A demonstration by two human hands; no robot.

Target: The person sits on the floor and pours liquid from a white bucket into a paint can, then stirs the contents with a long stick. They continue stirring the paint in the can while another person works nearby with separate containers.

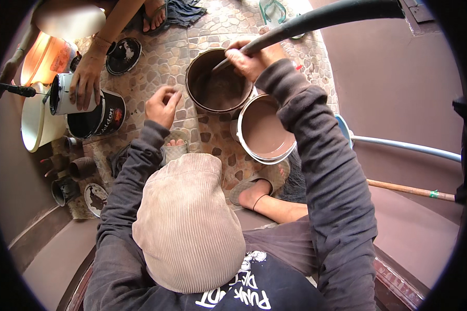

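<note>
My right hand [251, 61] is closed round a long dark grey pole [321, 22]. Its thin lower end reaches into a dark bucket [192, 99] with a brown liquid inside, and its thick upper end runs to the top right. My left hand [163, 106] hovers left of that bucket, fingers curled together; nothing shows in them. Under my right forearm stands a white bucket [242, 142] of smooth brown paint [267, 129], close beside the dark bucket.
At upper left, another person's hand [87, 85] holds a white can [62, 101] tilted over a black bucket [117, 111]; their other hand has a black-coated brush [21, 90]. A smeared lid [123, 57], small pots [83, 168], and at right a blue handle [404, 146] and wooden stick [399, 188] lie around.
</note>
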